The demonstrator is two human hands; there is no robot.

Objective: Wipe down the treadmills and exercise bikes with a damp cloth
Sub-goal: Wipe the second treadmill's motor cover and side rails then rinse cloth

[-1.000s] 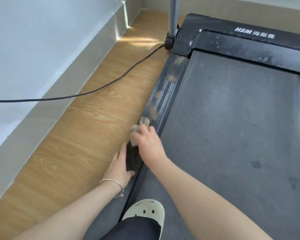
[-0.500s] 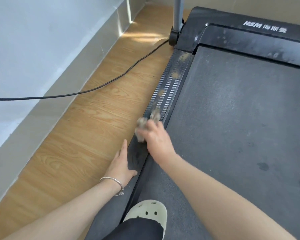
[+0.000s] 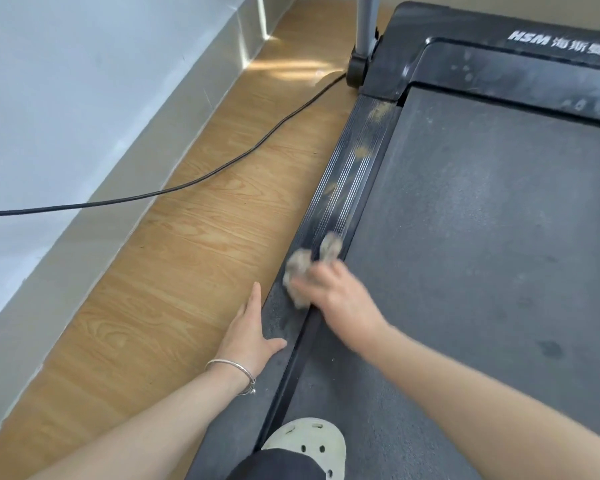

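The treadmill (image 3: 482, 220) fills the right side and sits on a wood floor (image 3: 174, 265). Its left rail (image 3: 347, 174) is long and thin. It runs away from the person, up to the grey post (image 3: 367, 26).

The right hand (image 3: 340, 296) is on the rail, about halfway along. It is blurry, but its fingers look curled over a grey, bunched cloth (image 3: 300, 268) and press it down on the rail. The cloth pokes out past the fingertips, on the far side.

The left hand (image 3: 248, 336) lies flat on the near end of the rail. Its fingers are straight and point up the rail. It holds nothing.

Some tan dirty spots (image 3: 362, 151) sit on the rail, farther up than the cloth, toward the post. So I think the next wipe has to go straight ahead along the rail. The right hand is nearer to the spots.

The front cover of the treadmill has white writing (image 3: 529, 38). It says "HSM", then three Chinese signs that I cannot read for sure.
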